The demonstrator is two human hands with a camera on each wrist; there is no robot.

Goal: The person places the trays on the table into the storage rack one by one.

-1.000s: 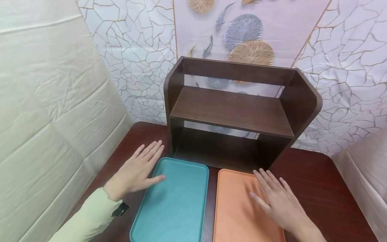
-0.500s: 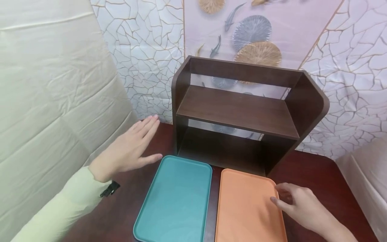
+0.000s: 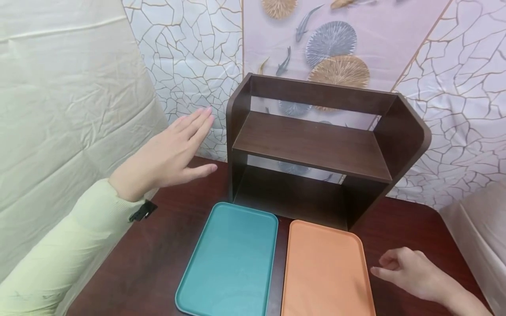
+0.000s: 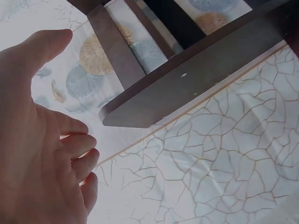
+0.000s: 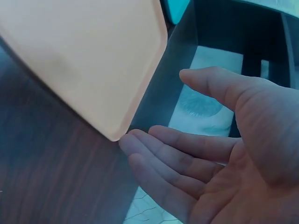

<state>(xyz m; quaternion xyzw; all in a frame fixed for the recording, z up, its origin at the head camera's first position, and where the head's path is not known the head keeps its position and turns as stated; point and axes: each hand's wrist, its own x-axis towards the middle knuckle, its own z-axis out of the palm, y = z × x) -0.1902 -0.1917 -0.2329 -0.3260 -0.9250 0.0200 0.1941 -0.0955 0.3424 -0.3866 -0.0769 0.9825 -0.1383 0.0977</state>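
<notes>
My left hand (image 3: 170,153) is raised to the left of the dark brown two-tier shelf (image 3: 312,142), fingers extended and thumb spread, holding nothing. In the left wrist view its fingers bend slightly, with the shelf's side panel beyond them. My right hand (image 3: 411,272) hovers over the table to the right of the orange tray (image 3: 326,272), its fingers loosely curled around nothing. Seen from the right wrist, that hand (image 5: 210,149) is relaxed, with the tray's corner past its fingertips. A teal tray (image 3: 229,259) lies left of the orange one.
The dark red table (image 3: 158,250) carries the shelf at its back, behind both trays. A pale cloth (image 3: 79,96) hangs along the left side, and a patterned curtain (image 3: 189,52) covers the back. More cloth (image 3: 482,224) stands at the right edge.
My left hand has risen up and away from the teal tray. My right hand has moved right, off the orange tray, and its fingers have curled loosely. The trays and shelf stay put.
</notes>
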